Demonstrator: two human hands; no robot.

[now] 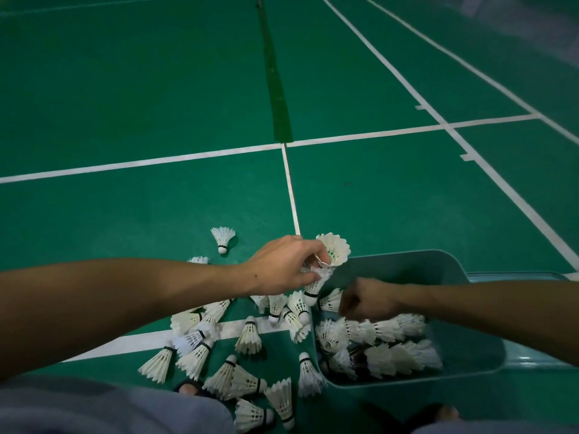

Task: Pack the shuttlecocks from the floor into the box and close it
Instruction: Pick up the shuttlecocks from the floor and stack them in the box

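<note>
Grey shorts (109, 408) fill the lower left. Several shuttlecocks (332, 255) are clutched by the left hand (282, 267) above the box (407, 264); the right hand (366, 303) is curled inside, its hold unclear. Roughly half are packed; many loose shuttlecocks (247, 336) are left, the lid open.

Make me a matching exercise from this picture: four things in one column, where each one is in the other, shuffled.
1. left hand
2. right hand
3. lone shuttlecock
4. box

a. on the floor, apart beyond the pile
b. over the box, among shuttlecocks
c. holding shuttlecocks at the box's left rim
d. right of the floor pile

Pairs: 1-c, 2-b, 3-a, 4-d
</note>
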